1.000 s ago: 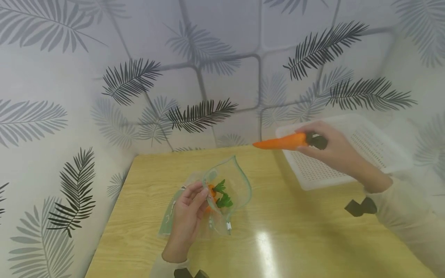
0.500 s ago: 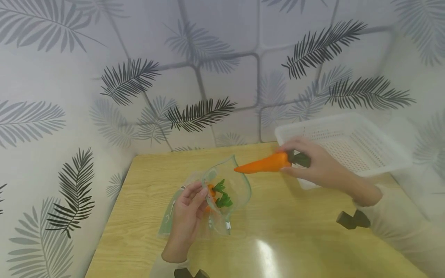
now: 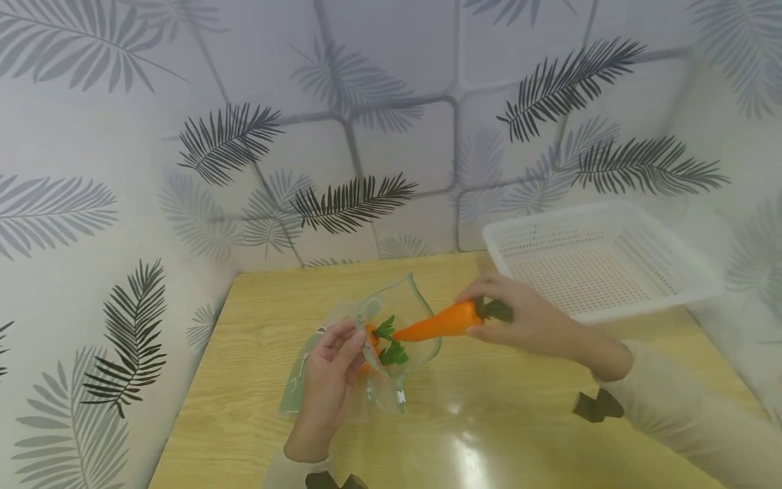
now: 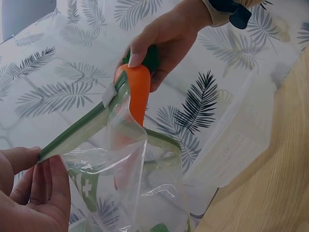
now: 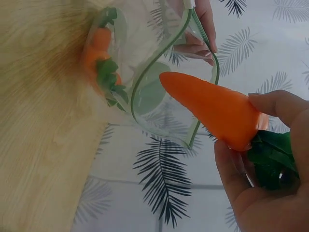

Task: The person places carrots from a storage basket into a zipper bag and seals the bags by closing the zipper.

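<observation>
My right hand point(image 3: 519, 316) grips an orange carrot point(image 3: 442, 322) by its thick end, near the green leafy top. The carrot's tip points left and down into the mouth of a clear zip bag point(image 3: 421, 353) with a green rim. At the bag's left edge, my left hand point(image 3: 332, 363) pinches the rim between thumb and fingers, so the mouth gapes. More orange carrots point(image 5: 94, 63) with green leaves lie inside the bag, partly hidden by the left hand in the head view. A white slider point(image 4: 109, 95) sits on the zip edge.
A white perforated plastic basket point(image 3: 678, 288) stands at the back right of the wooden table point(image 3: 519, 421). Behind the table rises a wall point(image 3: 403, 149) with a leaf pattern.
My right hand has brought the carrot left and down from over the basket, and its tip now lies within the bag's mouth. My left hand and the bag have stayed put.
</observation>
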A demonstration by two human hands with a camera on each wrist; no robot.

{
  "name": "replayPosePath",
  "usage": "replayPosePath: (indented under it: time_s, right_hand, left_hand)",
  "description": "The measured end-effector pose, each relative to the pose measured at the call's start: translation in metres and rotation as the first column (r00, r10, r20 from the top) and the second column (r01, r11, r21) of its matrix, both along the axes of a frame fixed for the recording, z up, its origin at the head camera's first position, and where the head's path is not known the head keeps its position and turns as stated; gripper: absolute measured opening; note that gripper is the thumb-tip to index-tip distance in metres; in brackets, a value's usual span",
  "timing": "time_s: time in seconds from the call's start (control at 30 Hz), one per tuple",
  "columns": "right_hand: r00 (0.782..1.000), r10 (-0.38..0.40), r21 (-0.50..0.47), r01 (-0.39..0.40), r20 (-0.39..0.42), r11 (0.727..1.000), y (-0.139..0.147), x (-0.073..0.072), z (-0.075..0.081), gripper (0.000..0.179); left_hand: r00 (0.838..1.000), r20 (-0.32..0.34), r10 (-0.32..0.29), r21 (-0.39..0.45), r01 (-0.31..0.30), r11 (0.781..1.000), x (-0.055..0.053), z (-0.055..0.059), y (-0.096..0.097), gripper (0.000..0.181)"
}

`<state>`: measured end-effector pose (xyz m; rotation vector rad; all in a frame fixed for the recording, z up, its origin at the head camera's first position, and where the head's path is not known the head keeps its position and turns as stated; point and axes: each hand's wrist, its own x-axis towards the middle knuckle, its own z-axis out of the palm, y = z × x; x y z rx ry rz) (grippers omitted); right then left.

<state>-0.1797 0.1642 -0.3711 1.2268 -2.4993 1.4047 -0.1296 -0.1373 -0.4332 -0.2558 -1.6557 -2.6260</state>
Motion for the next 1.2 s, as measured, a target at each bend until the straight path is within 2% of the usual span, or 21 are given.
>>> replayPosePath:
  time_s: [0.1,0.23,0.4,0.53,0.73,1.07,1.2]
  right_hand:
    - [1.0,0.02,0.005,-0.021,0.021,1.0,-0.003,0.001,-0.004,0.035]
    - [1.0,0.005,0.077,-0.007,0.019,0.997,-0.006,0.001,-0.013,0.037]
    - [1.0,0.006,0.131,-0.004,-0.017,0.991,-0.011,-0.001,-0.022,0.038]
    - [0.999,-0.002,0.118,0.008,-0.054,0.993,-0.013,-0.007,-0.03,0.039]
    - [0.995,-0.029,0.076,0.037,-0.099,0.996,-0.016,-0.02,-0.038,0.039]
    - [0.984,-0.069,0.044,0.077,-0.162,0.996,-0.029,-0.033,-0.036,0.042]
    - [0.98,-0.081,0.035,0.089,-0.184,0.995,-0.038,-0.037,-0.034,0.042]
  left_hand:
    - [1.0,-0.003,-0.005,0.005,0.005,1.0,0.0,0.0,0.0,0.021]
    - [1.0,0.006,0.001,0.007,-0.001,1.0,0.0,0.0,0.0,0.021]
    - [0.999,0.025,0.027,0.0,-0.027,1.0,0.0,0.0,0.001,0.022]
    - [0.999,0.032,0.043,-0.007,-0.043,0.999,0.0,0.0,0.002,0.024]
    - [0.999,0.03,0.029,-0.007,-0.029,1.0,0.0,0.0,0.001,0.022]
    - [1.0,0.023,0.019,-0.007,-0.019,1.0,-0.001,-0.001,0.002,0.029]
    - [1.0,0.012,0.014,-0.007,-0.014,1.0,-0.001,-0.001,0.003,0.024]
